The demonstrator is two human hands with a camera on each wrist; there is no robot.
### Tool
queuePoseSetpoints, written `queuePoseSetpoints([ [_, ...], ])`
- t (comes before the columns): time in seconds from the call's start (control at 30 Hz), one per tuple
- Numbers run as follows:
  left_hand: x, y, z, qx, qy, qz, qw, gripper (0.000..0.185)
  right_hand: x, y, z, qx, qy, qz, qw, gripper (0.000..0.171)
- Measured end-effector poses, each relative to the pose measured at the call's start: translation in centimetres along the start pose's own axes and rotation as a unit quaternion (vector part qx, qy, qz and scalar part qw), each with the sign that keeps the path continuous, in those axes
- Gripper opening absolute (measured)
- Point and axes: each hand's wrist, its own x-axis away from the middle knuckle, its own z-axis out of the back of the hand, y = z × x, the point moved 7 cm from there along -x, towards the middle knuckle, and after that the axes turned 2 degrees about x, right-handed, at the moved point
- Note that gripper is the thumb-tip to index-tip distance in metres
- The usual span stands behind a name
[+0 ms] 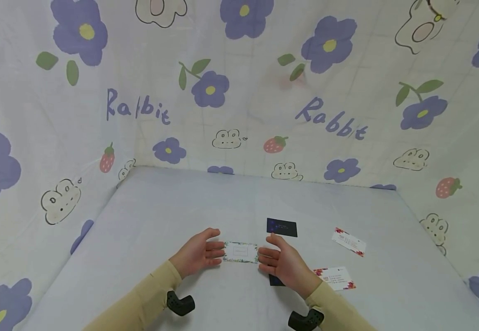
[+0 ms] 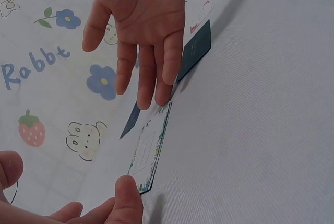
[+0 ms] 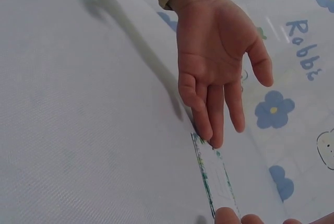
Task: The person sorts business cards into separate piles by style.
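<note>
A small white card with a floral border (image 1: 240,252) lies flat on the pale grey table (image 1: 160,207). My left hand (image 1: 216,251) touches its left end with straight fingers, and my right hand (image 1: 265,257) touches its right end the same way. In the left wrist view the right hand (image 2: 141,36) reaches down onto the card (image 2: 150,148), while my left fingertips (image 2: 128,200) sit at its near end. The right wrist view shows the left hand (image 3: 216,67) with its fingers on the card (image 3: 215,179). Neither hand curls round the card.
A dark card (image 1: 281,227) lies just beyond the right hand; another dark card (image 1: 275,280) is partly hidden under it. Two white cards with red flowers (image 1: 348,242) (image 1: 336,277) lie to the right. A flower-printed cloth (image 1: 239,92) walls in the table.
</note>
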Motion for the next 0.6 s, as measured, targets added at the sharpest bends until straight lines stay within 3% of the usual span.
queuePoseSetpoints([
  [0.4,0.0,0.1,0.3,-0.001,0.009,0.0,1.0,0.065,0.1,-0.3,0.2,0.013,0.001,0.006,1.0,0.069],
  [0.5,0.1,0.5,0.5,-0.035,0.023,-0.009,0.9991,0.066,0.4,-0.7,0.7,0.049,0.016,0.016,0.999,0.066],
  [0.6,0.6,1.4,0.9,-0.115,0.049,-0.042,0.9913,0.063,0.8,-1.4,1.7,0.112,0.04,0.042,0.992,0.062],
])
